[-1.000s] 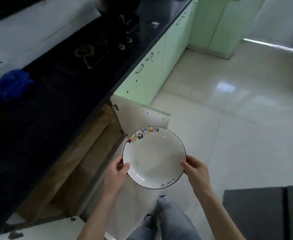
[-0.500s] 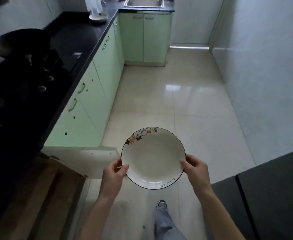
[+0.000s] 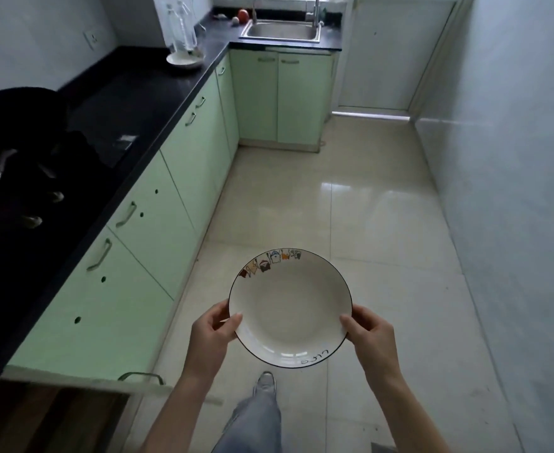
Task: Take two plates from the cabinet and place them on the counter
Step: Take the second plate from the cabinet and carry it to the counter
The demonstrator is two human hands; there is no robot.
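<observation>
Plate in transit, kitchen aisle, two-handed carry

Black surface (image 3: 145, 103) along the person's left, above green cabinets (image 3: 158, 230), one door (image 3: 82, 380) open at lower left; white plate (image 3: 290, 308) held level over the floor, well apart from the surface, likely to keep it steady; left hand (image 3: 212, 335) and right hand (image 3: 372, 336) each closed on opposite rims, thumbs on top

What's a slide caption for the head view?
Both hands, left hand and right hand, hold a white plate over the floor beside the black counter.
</observation>
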